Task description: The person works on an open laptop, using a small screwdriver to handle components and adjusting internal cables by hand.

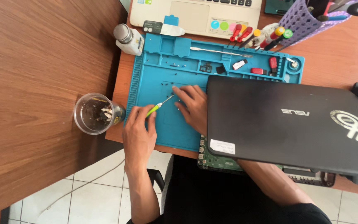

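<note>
Two hands work on a blue repair mat (146, 79).
Left hand (139, 132) fingers pinch a green-handled screwdriver (159, 106) over the mat's middle; right hand (192, 107) lies flat, fingers loose, at its tip, beside the black laptop (291, 124) covering the mat's right.

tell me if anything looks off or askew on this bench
The dark laptop lid lies skewed over the blue mat, its near edge overhanging the desk, with a green circuit board poking out beneath. The plastic cup lies tipped on its side.
</note>
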